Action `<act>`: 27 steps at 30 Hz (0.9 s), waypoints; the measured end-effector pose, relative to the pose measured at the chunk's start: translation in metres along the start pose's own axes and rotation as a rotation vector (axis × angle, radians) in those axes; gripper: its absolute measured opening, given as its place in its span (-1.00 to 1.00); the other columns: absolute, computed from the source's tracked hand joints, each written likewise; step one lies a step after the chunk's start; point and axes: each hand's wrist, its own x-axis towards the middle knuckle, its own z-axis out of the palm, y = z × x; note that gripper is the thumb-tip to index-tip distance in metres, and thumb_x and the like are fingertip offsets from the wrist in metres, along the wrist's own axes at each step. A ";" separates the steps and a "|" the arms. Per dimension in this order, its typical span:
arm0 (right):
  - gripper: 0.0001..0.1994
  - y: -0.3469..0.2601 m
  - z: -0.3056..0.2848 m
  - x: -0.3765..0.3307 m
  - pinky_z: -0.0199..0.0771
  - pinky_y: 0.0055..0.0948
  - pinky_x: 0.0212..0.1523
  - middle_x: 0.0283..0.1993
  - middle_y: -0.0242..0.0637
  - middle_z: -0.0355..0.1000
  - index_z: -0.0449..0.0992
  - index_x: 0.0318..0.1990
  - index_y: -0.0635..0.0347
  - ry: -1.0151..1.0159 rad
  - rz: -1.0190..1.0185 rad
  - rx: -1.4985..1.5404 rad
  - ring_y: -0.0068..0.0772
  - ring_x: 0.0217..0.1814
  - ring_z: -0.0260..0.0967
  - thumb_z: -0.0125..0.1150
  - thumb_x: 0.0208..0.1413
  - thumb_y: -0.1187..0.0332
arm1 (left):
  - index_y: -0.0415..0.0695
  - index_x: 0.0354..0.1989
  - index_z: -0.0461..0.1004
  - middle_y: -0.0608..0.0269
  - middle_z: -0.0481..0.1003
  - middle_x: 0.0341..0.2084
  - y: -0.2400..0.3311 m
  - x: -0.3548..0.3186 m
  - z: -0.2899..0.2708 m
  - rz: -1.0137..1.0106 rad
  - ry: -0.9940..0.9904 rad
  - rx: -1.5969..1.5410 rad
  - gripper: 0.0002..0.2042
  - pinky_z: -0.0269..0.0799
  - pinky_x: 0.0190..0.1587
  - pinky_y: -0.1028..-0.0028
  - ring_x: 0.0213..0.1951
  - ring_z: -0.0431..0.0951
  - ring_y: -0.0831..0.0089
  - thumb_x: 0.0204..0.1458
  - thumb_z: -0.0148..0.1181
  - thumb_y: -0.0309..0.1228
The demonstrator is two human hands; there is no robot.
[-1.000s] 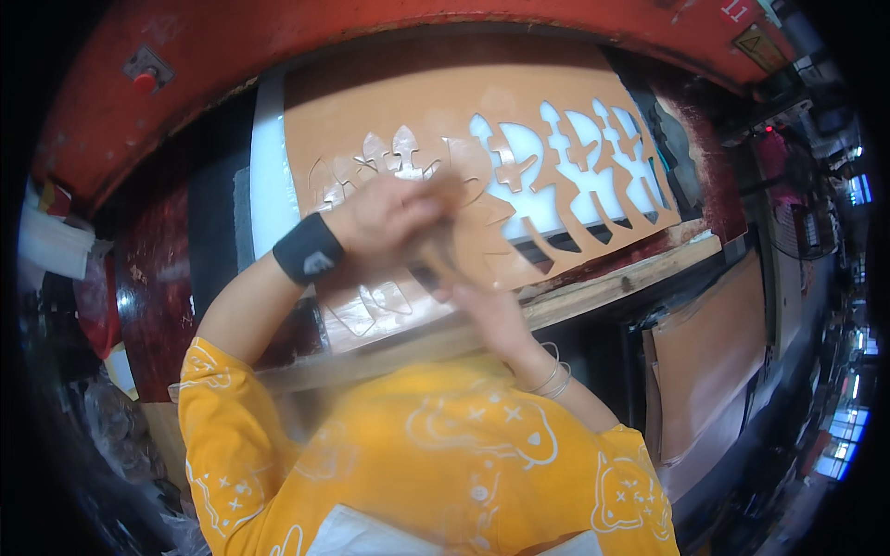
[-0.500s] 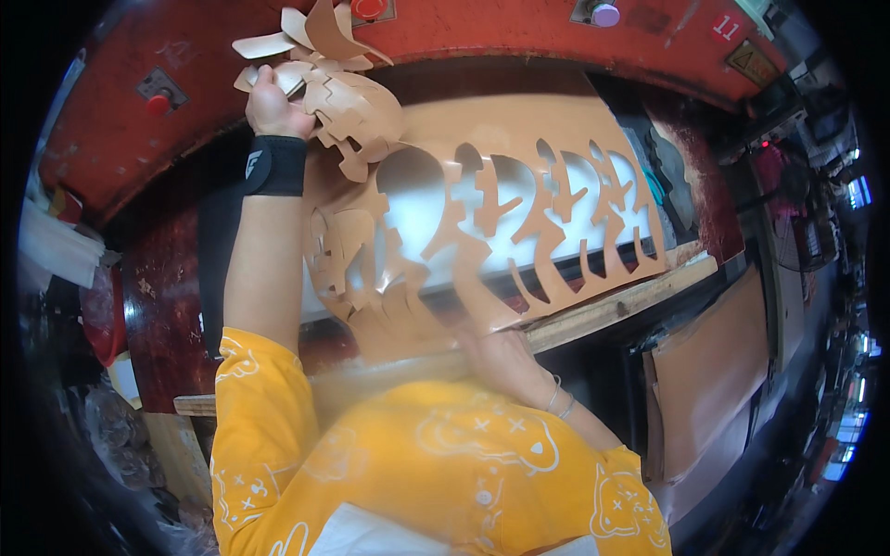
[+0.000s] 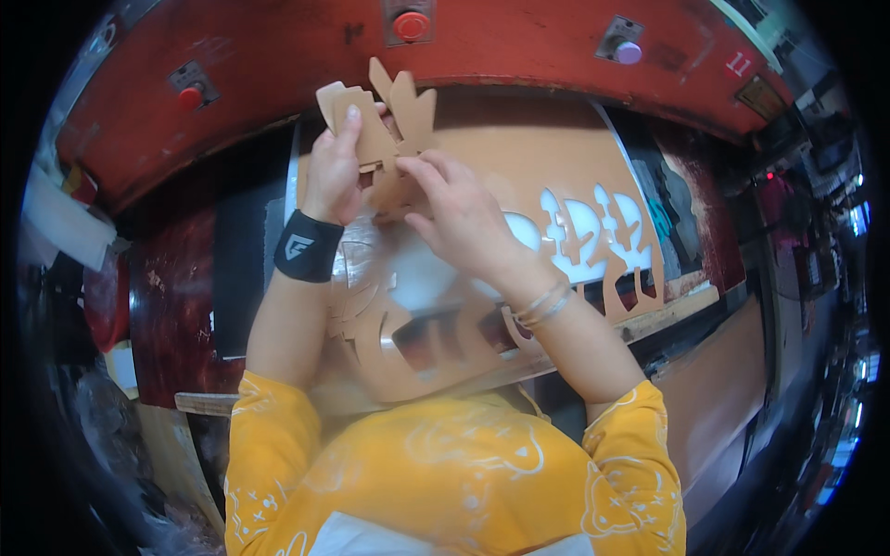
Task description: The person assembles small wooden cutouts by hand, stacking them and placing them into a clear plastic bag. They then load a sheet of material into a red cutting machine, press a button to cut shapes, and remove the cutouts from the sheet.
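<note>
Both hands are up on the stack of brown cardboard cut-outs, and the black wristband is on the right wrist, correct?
Not quite. In the head view the black wristband is on the left wrist; the right wrist wears thin bangles. Both the left hand and right hand are up on the brown cardboard cut-outs.

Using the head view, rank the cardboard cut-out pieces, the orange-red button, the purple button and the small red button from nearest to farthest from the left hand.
1. Cardboard cut-out pieces: gripped in the left hand.
2. Orange-red button: above, slightly right.
3. Small red button: up left; too close to call against the second.
4. Purple button: far upper right.
</note>
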 end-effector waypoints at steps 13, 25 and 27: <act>-0.83 0.019 0.028 0.013 0.34 -0.32 -0.22 -0.34 -0.27 0.34 0.41 -0.39 0.13 0.164 -0.217 -0.064 -0.22 -0.24 0.31 0.26 -0.18 0.48 | -0.27 -0.02 0.34 0.12 0.46 -0.17 0.002 0.021 -0.002 0.034 0.113 -0.087 -0.67 0.43 -0.07 0.40 -0.14 0.50 0.41 0.26 -0.22 -0.28; -0.87 0.021 0.011 -0.067 0.34 -0.29 -0.23 -0.43 -0.30 0.39 0.46 -0.41 0.11 -0.369 -0.134 0.077 -0.27 -0.27 0.33 0.27 -0.12 0.36 | -0.23 0.03 0.32 0.16 0.45 -0.10 0.054 0.061 -0.019 0.315 0.173 -0.023 -0.65 0.42 0.00 0.30 -0.07 0.48 0.32 0.24 -0.15 -0.22; -0.80 0.017 0.001 -0.060 0.35 -0.28 -0.15 -0.35 -0.28 0.43 0.48 -0.33 0.12 -0.511 -0.033 0.113 -0.24 -0.19 0.35 0.31 -0.12 0.30 | -0.25 0.00 0.33 0.17 0.45 -0.14 0.069 0.053 -0.017 0.322 0.040 0.006 -0.64 0.44 -0.04 0.34 -0.13 0.50 0.36 0.24 -0.14 -0.21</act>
